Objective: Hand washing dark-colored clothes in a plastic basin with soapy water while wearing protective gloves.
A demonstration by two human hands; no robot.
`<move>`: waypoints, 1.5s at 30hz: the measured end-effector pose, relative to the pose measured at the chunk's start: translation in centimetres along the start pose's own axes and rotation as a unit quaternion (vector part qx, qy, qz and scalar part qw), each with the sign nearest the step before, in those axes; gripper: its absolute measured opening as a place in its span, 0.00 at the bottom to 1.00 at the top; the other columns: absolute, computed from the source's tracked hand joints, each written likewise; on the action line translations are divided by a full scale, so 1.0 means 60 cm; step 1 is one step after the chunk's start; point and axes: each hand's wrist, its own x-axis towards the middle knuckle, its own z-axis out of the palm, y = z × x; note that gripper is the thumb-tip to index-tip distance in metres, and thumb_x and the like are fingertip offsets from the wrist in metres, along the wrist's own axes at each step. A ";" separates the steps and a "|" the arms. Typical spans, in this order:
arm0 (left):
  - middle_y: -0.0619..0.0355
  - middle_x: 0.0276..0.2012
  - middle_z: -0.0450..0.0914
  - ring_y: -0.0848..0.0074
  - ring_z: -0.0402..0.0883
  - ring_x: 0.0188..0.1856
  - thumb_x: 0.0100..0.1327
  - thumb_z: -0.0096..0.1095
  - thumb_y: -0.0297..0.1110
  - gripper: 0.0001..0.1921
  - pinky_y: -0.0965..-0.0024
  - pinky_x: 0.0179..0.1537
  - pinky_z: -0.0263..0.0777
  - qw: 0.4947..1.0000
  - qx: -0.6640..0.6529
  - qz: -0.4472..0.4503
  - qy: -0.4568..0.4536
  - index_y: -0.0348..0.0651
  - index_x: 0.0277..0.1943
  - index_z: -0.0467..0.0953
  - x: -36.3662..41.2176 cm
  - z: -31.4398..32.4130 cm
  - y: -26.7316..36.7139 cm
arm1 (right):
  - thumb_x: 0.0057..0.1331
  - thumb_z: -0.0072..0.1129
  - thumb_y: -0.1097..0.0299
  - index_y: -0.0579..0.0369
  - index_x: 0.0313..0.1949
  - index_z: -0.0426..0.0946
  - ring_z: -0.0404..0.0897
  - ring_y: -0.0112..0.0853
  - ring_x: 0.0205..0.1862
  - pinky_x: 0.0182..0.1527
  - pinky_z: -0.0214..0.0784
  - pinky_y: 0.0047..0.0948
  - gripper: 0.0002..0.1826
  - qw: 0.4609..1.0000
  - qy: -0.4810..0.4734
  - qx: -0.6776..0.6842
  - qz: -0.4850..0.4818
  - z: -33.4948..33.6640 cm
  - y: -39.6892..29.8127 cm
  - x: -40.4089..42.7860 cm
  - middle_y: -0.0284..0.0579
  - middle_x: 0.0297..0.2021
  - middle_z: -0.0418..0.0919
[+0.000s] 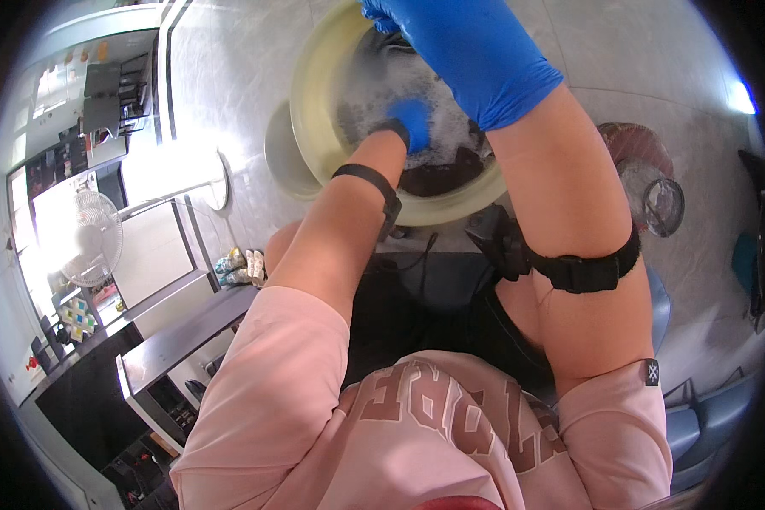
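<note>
A pale yellow basin (312,95) stands on the floor before me, holding foamy dark water and a dark soaked cloth (443,172). My left hand (414,124), in a blue rubber glove, is down in the suds near the basin's middle. Foam and water hide its fingers. Over the far side of the basin is my right hand (421,29), gloved in blue too and partly cut off by the top edge of the picture. Its visible fingers are curled beside dark, wet folds; whether they grip any cloth is unclear.
Left of the basin sits a second pale tub (284,153), partly behind it. To the right are a reddish round container (637,146) and a clear plastic vessel (663,204). A white standing fan (92,239), a cabinet (178,341) and small packets (239,264) are at left.
</note>
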 end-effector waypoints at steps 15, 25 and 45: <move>0.38 0.58 0.82 0.49 0.82 0.60 0.58 0.68 0.34 0.22 0.55 0.61 0.76 0.978 -0.058 -0.114 -0.163 0.40 0.56 0.84 -0.006 -0.117 0.176 | 0.73 0.61 0.62 0.56 0.35 0.81 0.76 0.25 0.26 0.30 0.70 0.27 0.11 0.643 -0.001 0.566 0.517 -0.014 -0.016 -0.019 0.36 0.25 0.78; 0.39 0.60 0.81 0.49 0.82 0.60 0.58 0.67 0.37 0.24 0.54 0.61 0.76 0.995 -0.011 -0.038 -0.091 0.42 0.58 0.83 -0.021 -0.019 -0.039 | 0.73 0.59 0.66 0.58 0.51 0.81 0.83 0.35 0.37 0.42 0.76 0.32 0.12 0.981 -0.044 0.175 0.064 0.022 -0.032 0.016 0.46 0.37 0.84; 0.38 0.61 0.81 0.50 0.81 0.62 0.59 0.68 0.35 0.23 0.54 0.62 0.76 0.954 -0.021 -0.182 -0.238 0.39 0.58 0.83 -0.013 -0.164 0.158 | 0.73 0.56 0.69 0.60 0.48 0.81 0.83 0.36 0.35 0.40 0.76 0.34 0.10 0.637 -0.067 0.608 0.468 0.023 -0.009 -0.016 0.48 0.35 0.83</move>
